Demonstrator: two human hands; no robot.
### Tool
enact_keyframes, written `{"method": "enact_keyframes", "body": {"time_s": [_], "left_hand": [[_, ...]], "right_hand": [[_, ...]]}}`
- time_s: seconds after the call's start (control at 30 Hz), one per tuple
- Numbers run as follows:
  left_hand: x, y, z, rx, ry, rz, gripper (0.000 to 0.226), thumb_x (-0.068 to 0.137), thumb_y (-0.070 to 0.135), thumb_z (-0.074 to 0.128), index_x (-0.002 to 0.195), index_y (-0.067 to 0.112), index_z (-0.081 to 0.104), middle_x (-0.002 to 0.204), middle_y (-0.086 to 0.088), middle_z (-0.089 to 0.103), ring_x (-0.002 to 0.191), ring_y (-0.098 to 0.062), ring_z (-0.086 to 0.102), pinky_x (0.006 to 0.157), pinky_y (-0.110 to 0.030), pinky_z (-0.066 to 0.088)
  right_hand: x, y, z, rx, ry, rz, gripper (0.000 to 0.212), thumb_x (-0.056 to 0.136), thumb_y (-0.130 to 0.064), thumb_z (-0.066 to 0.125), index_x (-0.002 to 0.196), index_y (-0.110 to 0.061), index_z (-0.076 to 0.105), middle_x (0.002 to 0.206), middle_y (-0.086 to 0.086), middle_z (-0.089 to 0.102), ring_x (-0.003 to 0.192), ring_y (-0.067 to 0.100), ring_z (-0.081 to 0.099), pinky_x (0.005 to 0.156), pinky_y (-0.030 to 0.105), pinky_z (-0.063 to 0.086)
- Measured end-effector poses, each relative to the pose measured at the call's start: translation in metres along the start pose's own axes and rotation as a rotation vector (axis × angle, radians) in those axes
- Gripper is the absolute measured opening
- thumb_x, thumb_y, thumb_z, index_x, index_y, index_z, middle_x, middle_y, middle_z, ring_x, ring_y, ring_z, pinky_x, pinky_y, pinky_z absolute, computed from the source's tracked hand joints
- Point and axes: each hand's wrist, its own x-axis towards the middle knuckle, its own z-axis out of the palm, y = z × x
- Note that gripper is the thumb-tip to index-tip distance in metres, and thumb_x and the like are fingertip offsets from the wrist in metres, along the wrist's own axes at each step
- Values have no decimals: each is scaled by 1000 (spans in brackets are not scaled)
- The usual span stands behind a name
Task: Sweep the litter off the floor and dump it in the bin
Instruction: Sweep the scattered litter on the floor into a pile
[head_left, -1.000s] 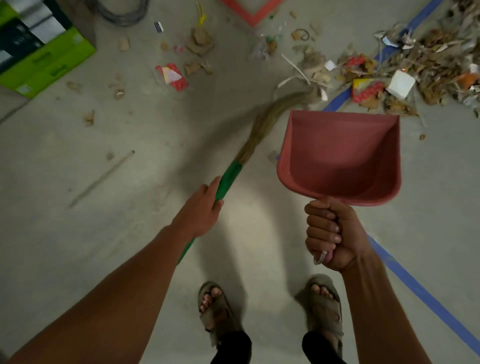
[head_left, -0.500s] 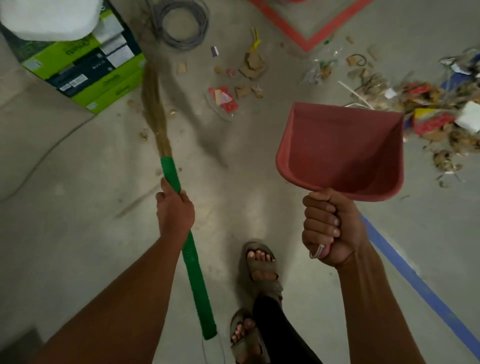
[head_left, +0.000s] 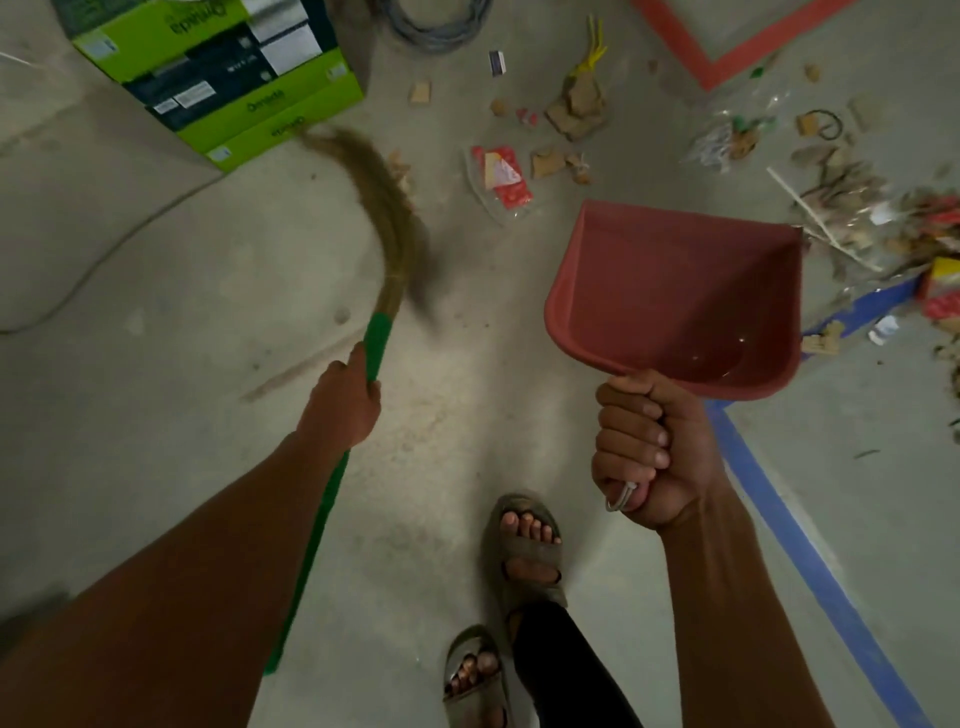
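Observation:
My left hand (head_left: 345, 402) grips the green handle of a grass broom (head_left: 382, 218), whose brown bristles curve up and left toward the green box, blurred in motion. My right hand (head_left: 652, 449) grips the handle of a red dustpan (head_left: 675, 296), held above the floor with its empty scoop facing up. Litter lies ahead: a red and white wrapper (head_left: 501, 174), cardboard scraps (head_left: 574, 111), and a dense pile of paper, wrappers and debris (head_left: 872, 208) at the right. No bin is in view.
A green and black cardboard box (head_left: 218, 78) stands at the upper left, with a coil of grey cable (head_left: 436, 23) behind it. Blue tape (head_left: 789, 535) runs along the floor at right, red tape (head_left: 727, 57) at the top. My sandalled feet (head_left: 524, 545) are below.
The broom head has swung rightward from near the box toward the scattered scraps. The view has moved forward. The dustpan stays held in my right hand.

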Motion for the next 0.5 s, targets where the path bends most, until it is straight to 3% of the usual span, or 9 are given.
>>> {"method": "enact_keyframes", "body": {"time_s": [0.17, 0.27, 0.33, 0.5], "left_hand": [[-11, 12, -3, 12, -23, 251, 66, 107, 35, 49, 164, 23, 19, 108, -12, 53, 79, -24, 58, 72, -43, 55], [-24, 15, -9, 0, 54, 309, 66, 107, 35, 50, 165, 23, 19, 106, -3, 44, 72, -18, 52, 65, -38, 50], [-37, 16, -14, -38, 111, 265, 67, 108, 32, 50, 166, 21, 18, 107, -4, 43, 74, -16, 50, 65, -35, 46], [-60, -2, -19, -155, 151, -31, 69, 109, 32, 46, 166, 19, 10, 122, -18, 51, 93, -33, 62, 81, -49, 58]], "right_hand": [[-3, -2, -1, 18, -14, -11, 37, 97, -21, 42, 61, -25, 34, 42, -10, 25, 33, 7, 21, 35, 22, 25], [-7, -10, 1, 13, -29, -29, 36, 97, -20, 42, 62, -25, 34, 43, -9, 26, 33, 8, 22, 36, 23, 26], [-10, -12, 4, 10, -21, -36, 37, 98, -21, 41, 62, -25, 34, 43, -9, 26, 33, 8, 22, 35, 23, 26], [-13, -6, 12, -22, 76, -48, 38, 96, -20, 43, 60, -26, 30, 42, -10, 22, 32, 7, 18, 32, 22, 26]]}}
